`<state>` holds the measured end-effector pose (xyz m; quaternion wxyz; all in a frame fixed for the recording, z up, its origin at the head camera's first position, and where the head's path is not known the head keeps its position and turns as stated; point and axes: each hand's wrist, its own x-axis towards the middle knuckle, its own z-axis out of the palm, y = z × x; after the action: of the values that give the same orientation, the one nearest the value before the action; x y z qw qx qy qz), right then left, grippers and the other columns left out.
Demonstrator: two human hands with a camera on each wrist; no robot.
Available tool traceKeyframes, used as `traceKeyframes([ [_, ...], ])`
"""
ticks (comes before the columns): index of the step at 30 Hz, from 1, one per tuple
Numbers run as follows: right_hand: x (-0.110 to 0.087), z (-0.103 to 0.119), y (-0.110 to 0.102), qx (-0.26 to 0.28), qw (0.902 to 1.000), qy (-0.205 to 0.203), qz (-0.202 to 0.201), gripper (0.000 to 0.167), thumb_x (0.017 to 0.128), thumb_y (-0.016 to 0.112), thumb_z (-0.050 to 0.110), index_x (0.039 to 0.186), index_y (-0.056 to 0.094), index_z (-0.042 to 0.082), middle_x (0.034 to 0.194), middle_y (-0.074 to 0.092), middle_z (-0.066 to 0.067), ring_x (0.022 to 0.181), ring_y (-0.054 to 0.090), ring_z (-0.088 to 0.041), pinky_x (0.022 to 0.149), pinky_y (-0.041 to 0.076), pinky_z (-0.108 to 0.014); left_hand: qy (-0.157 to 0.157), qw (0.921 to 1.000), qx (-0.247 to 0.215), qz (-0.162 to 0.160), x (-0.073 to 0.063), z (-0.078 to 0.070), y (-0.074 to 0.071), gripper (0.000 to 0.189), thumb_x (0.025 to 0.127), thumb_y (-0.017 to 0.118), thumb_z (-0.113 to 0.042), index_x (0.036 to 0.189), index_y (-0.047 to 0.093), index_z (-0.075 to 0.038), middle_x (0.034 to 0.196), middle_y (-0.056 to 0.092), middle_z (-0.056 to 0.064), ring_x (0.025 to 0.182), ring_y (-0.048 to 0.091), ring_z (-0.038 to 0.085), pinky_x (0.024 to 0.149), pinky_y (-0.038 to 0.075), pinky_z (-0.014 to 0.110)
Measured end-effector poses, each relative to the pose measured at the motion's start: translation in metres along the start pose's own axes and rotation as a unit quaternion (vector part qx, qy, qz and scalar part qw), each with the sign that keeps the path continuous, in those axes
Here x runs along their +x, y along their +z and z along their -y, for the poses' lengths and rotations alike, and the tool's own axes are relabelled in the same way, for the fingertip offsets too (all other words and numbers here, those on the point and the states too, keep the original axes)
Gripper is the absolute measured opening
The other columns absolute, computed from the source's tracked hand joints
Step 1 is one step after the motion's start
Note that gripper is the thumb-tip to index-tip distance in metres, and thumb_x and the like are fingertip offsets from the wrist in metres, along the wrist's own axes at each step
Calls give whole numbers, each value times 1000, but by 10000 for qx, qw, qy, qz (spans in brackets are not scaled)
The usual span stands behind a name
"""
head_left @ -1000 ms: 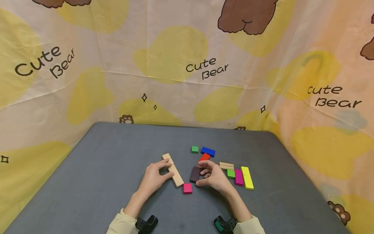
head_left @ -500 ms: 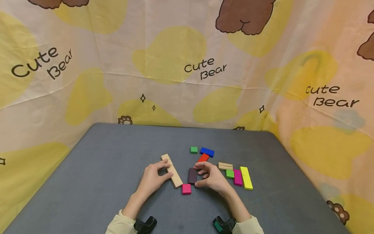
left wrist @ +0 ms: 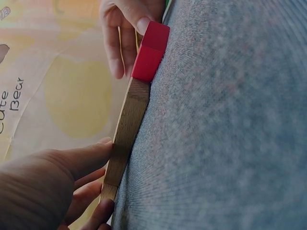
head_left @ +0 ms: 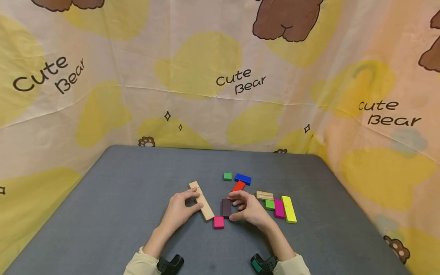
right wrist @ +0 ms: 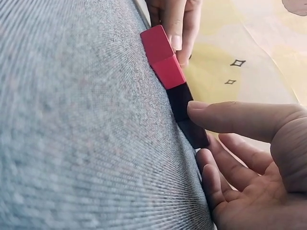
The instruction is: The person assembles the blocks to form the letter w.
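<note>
My left hand [head_left: 182, 209] rests its fingertips along the left side and top of two plain wooden blocks [head_left: 205, 209], laid end to end in a slanted row. My right hand [head_left: 251, 208] holds a dark purple block [head_left: 226, 208], its thumb near the lower right corner and index finger at the far end. A pink block [head_left: 219, 222] sits between the lower ends of the plain row and the dark block. In the right wrist view, the pink block [right wrist: 165, 52] meets the dark block [right wrist: 184, 112]. The right hand's other fingers stand away from the dark block.
Behind my right hand lie red [head_left: 238, 186], blue [head_left: 243, 178] and green [head_left: 227, 176] blocks. To its right are a striped wooden stack [head_left: 264, 195], a second green block [head_left: 269, 205], a magenta block [head_left: 279, 209] and a yellow block [head_left: 289, 209]. A printed cloth [head_left: 192, 68] hangs behind the grey table [head_left: 144, 168].
My right hand has turned the dark block from a slant to nearly straight and shifted it left against the pink block. My left hand stays at the plain blocks.
</note>
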<state>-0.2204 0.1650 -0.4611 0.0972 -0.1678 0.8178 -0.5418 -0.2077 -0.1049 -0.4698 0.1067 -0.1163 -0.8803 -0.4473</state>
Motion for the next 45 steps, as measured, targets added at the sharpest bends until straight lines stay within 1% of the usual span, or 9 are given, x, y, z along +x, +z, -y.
traceKeyframes([
  [5,0,0,-1,11,10000,0,28,65,71,86,2,130,59,3,125,61,-7,108,54,-28,86,47,-37,26,10000,-23,-10,0,0,0,33,82,81,-17,113,74,-6,132,61,9,127,49,37,104,33,59],
  [12,0,0,-1,37,9999,105,13,64,70,86,3,129,60,5,123,61,-5,107,54,-27,87,46,-39,-33,10000,1,1,1,1,0,33,82,82,-18,112,75,-7,132,61,8,128,48,37,104,32,59],
  [17,0,-1,-1,22,9999,106,35,64,70,86,3,129,60,5,124,61,-6,107,54,-27,87,46,-39,-33,10000,-9,19,1,0,0,32,82,82,-18,111,75,-8,132,62,8,127,49,37,103,33,60],
  [26,-3,7,-2,188,9998,40,66,66,71,85,0,130,58,0,126,60,-13,110,53,-33,87,46,-41,-47,10000,-13,9,1,0,1,32,82,82,-19,111,75,-8,132,61,8,127,50,36,103,33,59],
  [27,-2,2,-2,165,9998,29,54,66,70,86,1,130,58,1,126,60,-11,109,53,-31,86,46,-40,-45,10000,-8,7,1,0,1,32,82,82,-19,111,75,-8,132,62,8,126,50,36,103,33,59],
  [33,-2,3,-3,132,9999,30,57,64,70,86,3,129,59,3,125,61,-9,108,54,-29,85,48,-36,-6,10000,-20,2,1,1,1,32,82,82,-20,111,75,-8,132,62,8,126,51,36,104,31,60],
  [39,-2,4,-3,127,9999,95,42,65,70,86,3,129,60,3,124,61,-9,108,54,-28,86,47,-38,13,10000,-75,-8,1,1,1,32,82,82,-19,111,75,-8,132,62,8,126,50,36,104,33,59],
  [42,0,2,-2,107,9999,115,39,65,70,86,2,129,59,1,125,61,-11,108,53,-30,87,46,-40,6,10000,-77,-9,2,1,1,32,82,82,-19,111,75,-7,131,62,9,126,50,36,104,33,59],
  [45,1,1,-2,126,9998,103,63,65,70,84,-1,130,57,-3,126,60,-16,109,53,-34,87,46,-42,-1,10000,-62,-7,2,1,1,32,81,82,-18,110,75,-7,132,62,9,126,50,36,104,33,59],
])
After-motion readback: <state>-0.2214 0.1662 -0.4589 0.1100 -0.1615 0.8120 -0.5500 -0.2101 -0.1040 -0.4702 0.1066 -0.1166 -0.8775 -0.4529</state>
